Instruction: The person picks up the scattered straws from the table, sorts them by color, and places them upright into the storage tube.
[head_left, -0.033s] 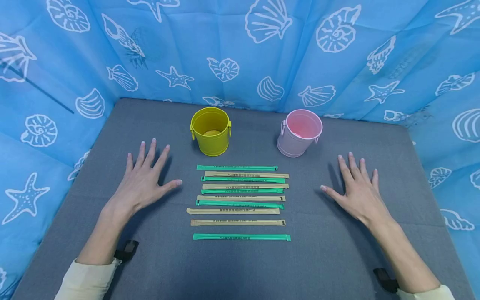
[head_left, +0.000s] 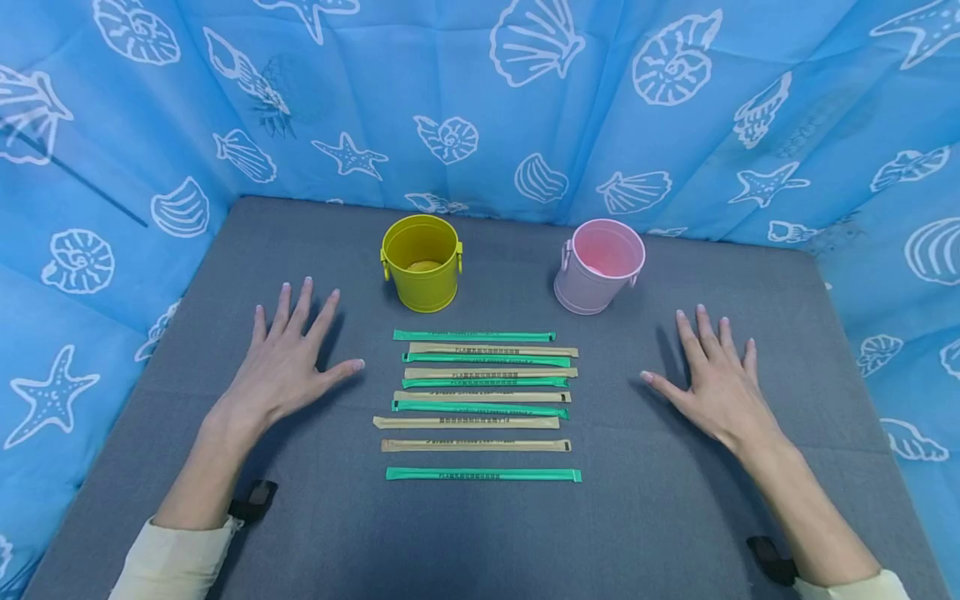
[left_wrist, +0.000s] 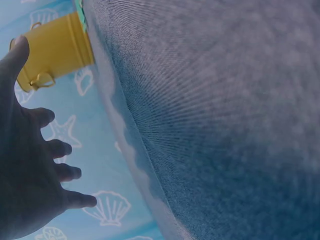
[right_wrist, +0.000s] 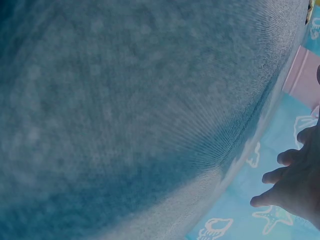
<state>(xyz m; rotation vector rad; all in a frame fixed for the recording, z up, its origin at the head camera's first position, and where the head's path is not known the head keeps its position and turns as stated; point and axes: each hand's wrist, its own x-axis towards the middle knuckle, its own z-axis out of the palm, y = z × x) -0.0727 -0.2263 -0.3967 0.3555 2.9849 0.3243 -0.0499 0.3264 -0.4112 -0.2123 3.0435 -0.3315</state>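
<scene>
Paper-wrapped drinking straws lie crosswise in a loose stack of rows on the grey cloth, several green, such as the nearest green straw [head_left: 483,474], and several beige, such as the beige straw [head_left: 476,446]. To their left is my left hand [head_left: 285,367], palm down, fingers spread and holding nothing. My right hand [head_left: 716,387] is spread the same way on the right, its thumb pointing toward the straws. Behind the rows stand a yellow bucket [head_left: 426,287] and a pink bucket [head_left: 583,287]. Past my left thumb, the left wrist view catches the yellow bucket [left_wrist: 57,47].
Grey cloth [head_left: 480,542] covers the table. A blue curtain [head_left: 480,92] printed with white shells and starfish encloses the back and both sides. Each wrist wears a black strap, such as the left strap [head_left: 255,500].
</scene>
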